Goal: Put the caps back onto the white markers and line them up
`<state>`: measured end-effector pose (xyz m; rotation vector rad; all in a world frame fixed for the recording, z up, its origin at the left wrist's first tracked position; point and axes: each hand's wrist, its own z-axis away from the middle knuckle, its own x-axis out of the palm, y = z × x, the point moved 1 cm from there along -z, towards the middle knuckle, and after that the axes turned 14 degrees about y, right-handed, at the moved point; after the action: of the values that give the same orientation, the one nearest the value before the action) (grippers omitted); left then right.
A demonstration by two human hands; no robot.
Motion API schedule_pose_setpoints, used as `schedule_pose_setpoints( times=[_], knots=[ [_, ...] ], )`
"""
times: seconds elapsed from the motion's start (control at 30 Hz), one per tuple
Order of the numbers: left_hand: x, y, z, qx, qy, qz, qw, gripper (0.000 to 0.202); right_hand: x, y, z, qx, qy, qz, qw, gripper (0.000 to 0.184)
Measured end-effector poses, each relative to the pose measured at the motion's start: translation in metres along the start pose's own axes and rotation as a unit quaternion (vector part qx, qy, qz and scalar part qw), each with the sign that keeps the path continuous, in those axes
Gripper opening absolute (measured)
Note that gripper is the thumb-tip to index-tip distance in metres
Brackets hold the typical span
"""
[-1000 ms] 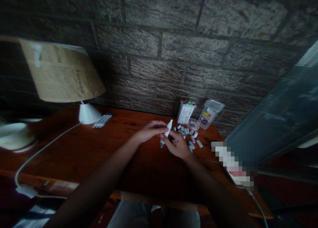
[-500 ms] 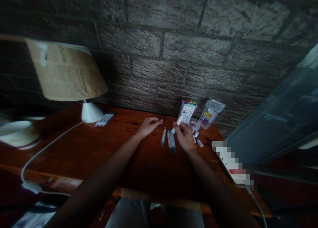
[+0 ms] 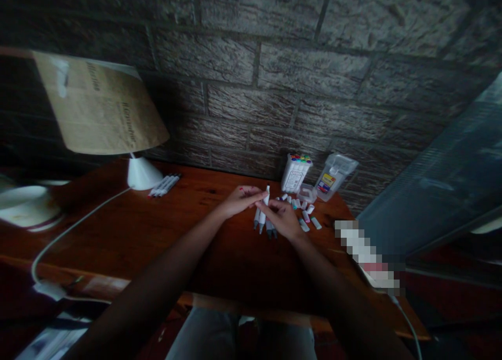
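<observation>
A white marker (image 3: 262,219) stands nearly upright between my two hands, its dark tip pointing up. My left hand (image 3: 243,200) is closed on its upper part, thumb and fingers pinching it. Lower down, my right hand (image 3: 283,218) grips the same marker from the right, fingers curled. Several grey markers (image 3: 270,229) lie on the wooden table just below my hands, partly hidden by them. To the right of my right hand, loose marker caps (image 3: 306,216) are scattered, mostly white with some coloured ends.
Behind stand a clear case full of markers (image 3: 296,173), an empty clear case (image 3: 335,177) and a clear lid (image 3: 307,193). More markers (image 3: 164,185) lie by the lamp (image 3: 143,174) at left. A pixelated device (image 3: 366,258) with a cable rests at the right edge. A brick wall (image 3: 235,109) rises behind.
My right hand has brought the white marker left and down, and my left hand has closed on it. More of the caps on the right now show.
</observation>
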<state>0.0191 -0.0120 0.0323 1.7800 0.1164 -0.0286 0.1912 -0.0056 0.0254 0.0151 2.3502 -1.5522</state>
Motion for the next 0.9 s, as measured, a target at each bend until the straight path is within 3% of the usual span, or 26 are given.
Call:
schedule_pose_setpoints(
  times=[0.27, 0.47, 0.57, 0.67, 0.77, 0.9],
  knots=[
    [0.001, -0.001, 0.002, -0.079, -0.021, 0.085, 0.993, 0.042, 0.001, -0.007, 0.003, 0.012, -0.027, -0.010, 1.000, 0.058],
    [-0.005, -0.005, -0.005, -0.131, 0.074, 0.105, 0.983, 0.037, -0.003, -0.003, -0.002, 0.026, 0.020, -0.009, 0.999, 0.066],
    [-0.013, -0.010, -0.009, -0.117, 0.132, 0.029, 0.984, 0.031, -0.005, 0.002, -0.005, 0.044, 0.065, -0.004, 0.997, 0.067],
    [-0.019, -0.015, -0.011, -0.063, 0.155, -0.089, 0.982, 0.027, -0.005, 0.007, -0.006, 0.039, 0.071, 0.008, 0.997, 0.067],
    [-0.021, -0.020, -0.010, -0.003, 0.145, -0.230, 0.962, 0.022, -0.004, 0.010, -0.006, 0.023, 0.062, 0.029, 0.997, 0.065],
    [-0.019, -0.027, -0.010, 0.013, 0.114, -0.342, 0.933, 0.028, -0.008, 0.014, -0.009, 0.020, 0.089, 0.043, 0.995, 0.063]
  ],
)
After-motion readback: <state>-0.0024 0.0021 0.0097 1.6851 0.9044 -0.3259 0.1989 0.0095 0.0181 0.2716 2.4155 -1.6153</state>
